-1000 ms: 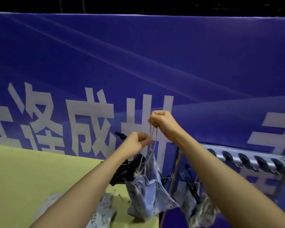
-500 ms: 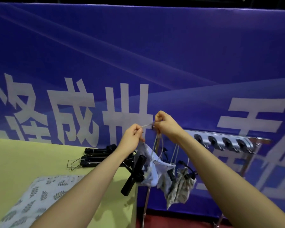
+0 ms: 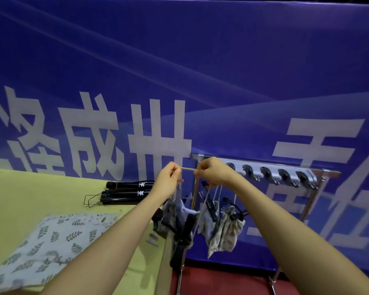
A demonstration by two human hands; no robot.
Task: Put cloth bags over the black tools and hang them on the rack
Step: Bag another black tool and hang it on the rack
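Left hand [image 3: 168, 182] and right hand [image 3: 213, 174] each pinch the taut drawstring [image 3: 188, 168] at the rack [image 3: 271, 170] end, bagged tool [image 3: 179, 220] hanging at 6 o'clock: soft, light cloth, best held by the cord.

Backdrop banner [image 3: 200, 60]: deep blue-violet with paler diagonal streaks, large grey-white characters. Surface [image 3: 30, 192]: flat yellow-green. Folded cloth [image 3: 51, 241] on it: pale grey-white, printed with grey leaf sprigs. Tools [image 3: 126, 191] at the far edge: glossy black, small white logo marks. Rack [image 3: 275, 173]: silver metal, dark round sockets. Hanging bags [image 3: 224, 233]: light fabric with a muted leaf print, black handles protruding. Cord [image 3: 188, 168] between hands: pale beige. Floor [image 3: 222, 282]: dull red.
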